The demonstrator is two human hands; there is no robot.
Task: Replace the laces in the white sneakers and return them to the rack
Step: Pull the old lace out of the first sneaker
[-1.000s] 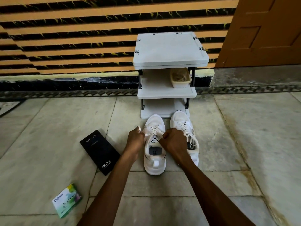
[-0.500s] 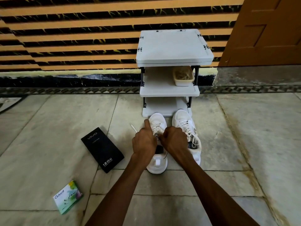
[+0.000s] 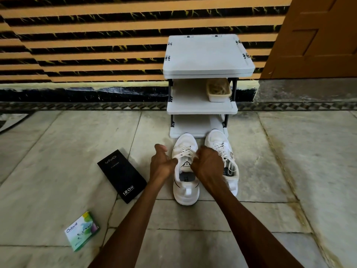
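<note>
White sneakers stand side by side on the stone floor, toes at the front edge of the white rack's bottom shelf. The left sneaker has a flat white lace crossed through its lower eyelets, a black logo on the tongue and a grey insole. The right sneaker is laced to the top, ends trailing into its opening. The right grip is fisted round one lace end. The left grip is half curled, thumb at the other end; whether it pinches I cannot tell.
</note>
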